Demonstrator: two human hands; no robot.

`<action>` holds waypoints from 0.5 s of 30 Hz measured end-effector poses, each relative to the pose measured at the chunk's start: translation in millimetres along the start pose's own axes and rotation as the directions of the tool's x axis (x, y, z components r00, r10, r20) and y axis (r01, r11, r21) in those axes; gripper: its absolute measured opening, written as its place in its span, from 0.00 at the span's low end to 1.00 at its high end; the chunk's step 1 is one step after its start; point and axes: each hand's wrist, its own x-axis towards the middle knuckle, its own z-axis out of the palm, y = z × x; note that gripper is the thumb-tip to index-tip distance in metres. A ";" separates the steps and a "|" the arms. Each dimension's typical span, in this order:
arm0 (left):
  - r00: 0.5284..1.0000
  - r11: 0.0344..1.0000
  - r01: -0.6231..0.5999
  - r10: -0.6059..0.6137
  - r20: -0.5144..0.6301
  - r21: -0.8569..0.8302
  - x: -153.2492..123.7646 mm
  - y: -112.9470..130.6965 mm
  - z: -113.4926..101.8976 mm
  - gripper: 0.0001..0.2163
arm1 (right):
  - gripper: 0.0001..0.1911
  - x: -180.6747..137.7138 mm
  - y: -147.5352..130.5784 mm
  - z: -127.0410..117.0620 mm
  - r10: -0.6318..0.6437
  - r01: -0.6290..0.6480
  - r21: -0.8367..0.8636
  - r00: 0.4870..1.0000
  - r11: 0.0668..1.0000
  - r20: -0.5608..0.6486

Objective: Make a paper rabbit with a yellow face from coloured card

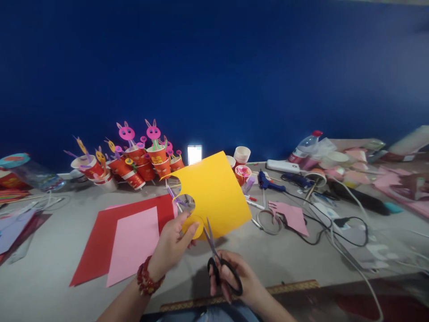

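Near the front edge of the desk [47, 288], my left hand [177, 237] pinched yellow paper [217, 192]; my right hand [236, 270] held scissors [212, 243], apparently rounding a disc [200, 225], needing slow turning.

Left forearm [124, 298] bare, slanting inward from the near side. Left grip [174, 239] reaches farther out, closed in a pinch: thumb [189, 235] laid over the top, remaining fingers mostly hidden beneath. Right forearm [268, 304] bare too, angling in from the opposite side. Right grip [237, 269] lower, nearer the body, fingers [225, 290] curled, thumb hard to make out. Grips near one another, apart.
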 end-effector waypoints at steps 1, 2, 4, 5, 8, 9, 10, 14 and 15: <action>1.000 1.000 0.001 -0.001 -0.017 0.010 -0.1 -0.1 -0.3 0.15 | 0.29 -2.5 -3.8 -0.2 0.009 -0.009 -0.028 1.000 1.000 -0.021; 1.000 1.000 0.003 -0.003 -0.014 0.009 -0.2 0.4 -0.7 0.15 | 0.28 -4.4 -8.2 -1.1 0.013 -0.016 -0.062 0.999 0.998 -0.046; 0.999 1.000 0.011 -0.011 0.040 -0.021 -0.5 2.6 -1.9 0.15 | 0.28 -5.8 -16.8 -4.7 0.016 -0.024 -0.117 0.998 0.993 -0.065; 0.997 0.999 0.017 -0.013 0.075 -0.048 -0.6 4.2 -2.3 0.15 | 0.28 -5.1 -20.0 -7.2 0.013 -0.021 -0.130 0.998 0.991 -0.057; 0.987 0.987 0.057 -0.033 0.155 -0.152 -1.1 7.8 -2.5 0.16 | 0.31 1.2 -22.3 -14.9 0.004 -0.006 -0.122 1.000 0.993 -0.020; 0.986 0.981 0.073 -0.043 0.164 -0.182 -1.3 8.3 -2.0 0.17 | 0.32 3.8 -20.6 -16.9 0.006 -0.006 -0.110 1.000 0.994 -0.002; 0.984 0.975 0.086 -0.052 0.169 -0.204 -1.5 8.4 -1.4 0.17 | 0.33 6.1 -18.1 -18.4 0.009 -0.007 -0.097 1.000 0.995 0.021; 0.978 0.964 0.107 -0.058 0.200 -0.243 -2.9 6.8 1.3 0.18 | 0.36 7.5 -8.5 -19.6 0.026 -0.022 -0.039 0.995 0.999 0.100; 0.978 0.964 0.106 -0.057 0.200 -0.244 -3.4 6.4 1.7 0.18 | 0.37 5.7 -7.9 -19.2 0.038 -0.035 -0.032 0.993 0.999 0.114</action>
